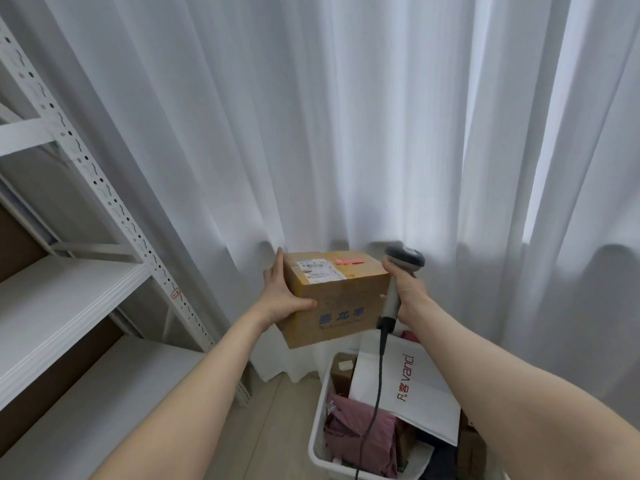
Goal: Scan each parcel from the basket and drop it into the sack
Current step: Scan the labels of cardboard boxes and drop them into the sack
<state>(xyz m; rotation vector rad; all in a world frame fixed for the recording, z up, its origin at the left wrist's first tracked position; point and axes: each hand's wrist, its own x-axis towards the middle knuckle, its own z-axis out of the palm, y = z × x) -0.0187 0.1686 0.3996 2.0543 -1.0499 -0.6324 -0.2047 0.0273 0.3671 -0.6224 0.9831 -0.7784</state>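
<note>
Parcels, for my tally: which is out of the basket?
The brown cardboard box, gripped by the left hand; the white mailer bag and pink soft parcel lie in the white basket.

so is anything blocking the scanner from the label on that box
Nothing visible does. The scanner in the right hand is close beside the top right edge of the box, and the label on top lies uncovered; the left hand holds the left side, clear of the label.
</note>
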